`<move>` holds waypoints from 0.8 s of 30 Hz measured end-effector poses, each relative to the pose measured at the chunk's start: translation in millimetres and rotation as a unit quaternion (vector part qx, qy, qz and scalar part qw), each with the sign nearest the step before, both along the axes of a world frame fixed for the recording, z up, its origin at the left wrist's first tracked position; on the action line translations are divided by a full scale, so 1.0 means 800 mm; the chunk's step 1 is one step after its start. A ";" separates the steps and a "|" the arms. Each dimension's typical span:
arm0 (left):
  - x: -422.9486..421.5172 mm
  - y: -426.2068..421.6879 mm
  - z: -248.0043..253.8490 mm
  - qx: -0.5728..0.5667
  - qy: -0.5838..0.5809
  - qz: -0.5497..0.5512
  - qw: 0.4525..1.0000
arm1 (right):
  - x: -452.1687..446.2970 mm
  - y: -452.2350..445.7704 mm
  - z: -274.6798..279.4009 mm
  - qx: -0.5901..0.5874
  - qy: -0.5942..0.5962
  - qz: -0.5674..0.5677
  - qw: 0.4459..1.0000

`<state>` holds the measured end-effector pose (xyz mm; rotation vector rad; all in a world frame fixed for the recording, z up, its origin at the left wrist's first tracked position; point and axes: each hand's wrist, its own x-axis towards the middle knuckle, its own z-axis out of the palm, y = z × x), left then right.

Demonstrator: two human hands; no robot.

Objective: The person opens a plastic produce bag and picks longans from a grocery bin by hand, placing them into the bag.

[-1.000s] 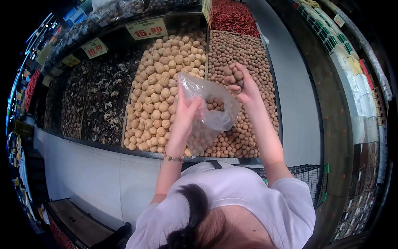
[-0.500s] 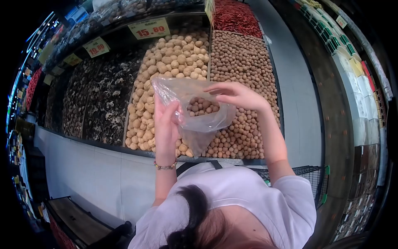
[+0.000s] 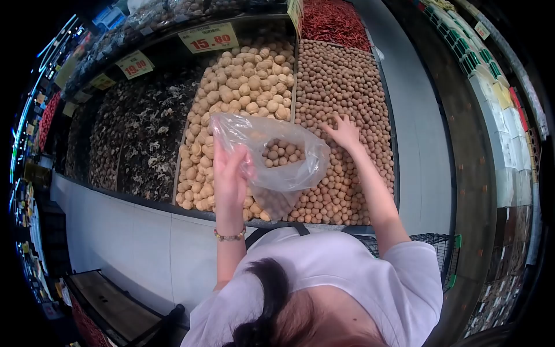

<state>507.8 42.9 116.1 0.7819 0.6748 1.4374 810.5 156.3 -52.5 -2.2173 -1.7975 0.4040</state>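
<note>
My left hand (image 3: pixel 232 173) grips a clear plastic bag (image 3: pixel 286 178) by its left side. The bag's mouth gapes toward me, and several round brown nuts or dried fruits show in the opening. It hangs over the front of the bins, where walnuts (image 3: pixel 245 87) meet small round brown dried longans (image 3: pixel 341 72). On the longans, to the right of the bag, my right hand (image 3: pixel 345 134) has its fingers spread and bent downward. Its fingertips appear to touch the pile, and nothing shows between them.
Dark dried fungus (image 3: pixel 153 127) fills a bin left of the walnuts. Red dried chillies (image 3: pixel 332 24) lie behind the longans. A price sign (image 3: pixel 208 38) stands at the back. Near my right elbow is a wire basket (image 3: pixel 442 251), and a grey floor strip (image 3: pixel 425 144) runs along the right.
My right hand has moved away from the bag's mouth, up and right onto the longans, its fingers spreading. The bag's mouth looks wider, while my left hand stays nearly in place.
</note>
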 end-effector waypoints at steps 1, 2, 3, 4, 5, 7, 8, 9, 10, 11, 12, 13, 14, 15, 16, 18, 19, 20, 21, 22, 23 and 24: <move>0.002 0.000 0.003 -0.005 0.001 0.003 1.000 | -0.015 -0.010 0.019 -0.032 -0.001 0.027 0.999; 0.004 0.001 0.004 -0.010 0.002 0.006 1.000 | -0.023 -0.014 0.014 -0.010 0.007 0.032 0.999; 0.006 0.003 0.004 -0.013 0.002 0.013 1.000 | -0.029 -0.017 0.008 0.012 0.015 0.038 0.999; 0.008 0.005 0.004 -0.016 0.002 0.019 1.000 | -0.032 -0.017 0.005 0.024 0.008 0.042 0.999; 0.011 0.007 0.004 -0.019 0.001 0.025 0.999 | -0.035 -0.016 0.003 0.034 -0.009 0.043 0.998; 0.015 0.009 0.007 -0.028 0.005 0.035 0.999 | -0.037 -0.014 -0.004 0.055 -0.044 0.045 0.996; 0.016 0.009 0.008 -0.032 0.008 0.039 0.999 | -0.036 -0.011 -0.010 0.075 -0.053 0.044 0.995; 0.015 0.009 0.006 -0.021 0.008 0.028 0.999 | -0.035 -0.009 -0.015 0.095 -0.063 0.043 0.993; 0.012 0.009 0.002 -0.010 0.008 0.016 1.000 | -0.034 -0.005 -0.018 0.115 -0.072 0.042 0.990; 0.010 0.008 0.000 0.001 0.008 0.005 1.000 | -0.031 -0.001 -0.021 0.107 -0.062 0.039 0.992; 0.010 0.008 0.000 0.000 0.010 0.005 1.000 | -0.029 0.002 -0.021 0.100 -0.052 0.036 0.993; 0.009 0.007 0.000 0.000 0.011 0.006 1.000 | -0.028 0.003 -0.022 0.092 -0.042 0.034 0.994; 0.009 0.006 0.001 0.001 0.012 0.008 1.000 | -0.027 0.003 -0.022 0.097 -0.041 0.038 0.994; 0.008 0.006 0.001 0.001 0.015 0.011 1.000 | -0.027 0.003 -0.023 0.103 -0.039 0.042 0.993; 0.009 0.006 0.001 0.001 0.018 0.013 1.000 | -0.026 0.002 -0.024 0.108 -0.039 0.047 0.992; 0.010 0.006 0.002 -0.005 0.019 0.020 1.000 | -0.026 0.001 -0.024 0.113 -0.032 0.045 0.992; 0.010 0.005 0.003 -0.011 0.017 0.023 1.000 | -0.028 0.000 -0.022 0.112 -0.026 0.038 0.993; 0.010 0.004 0.004 -0.017 0.015 0.027 0.999 | -0.030 -0.001 -0.021 0.111 -0.019 0.032 0.993; 0.010 0.004 0.004 -0.015 0.015 0.026 0.999 | -0.031 0.000 -0.021 0.117 -0.013 0.030 0.993; 0.010 0.004 0.004 -0.012 0.015 0.025 0.999 | -0.031 -0.001 -0.021 0.122 -0.007 0.029 0.992; 0.010 0.003 0.004 -0.009 0.016 0.024 1.000 | -0.031 -0.001 -0.021 0.128 0.000 0.026 0.991; 0.010 0.003 0.003 -0.009 0.016 0.021 1.000 | -0.030 -0.001 -0.023 0.135 0.006 0.027 0.991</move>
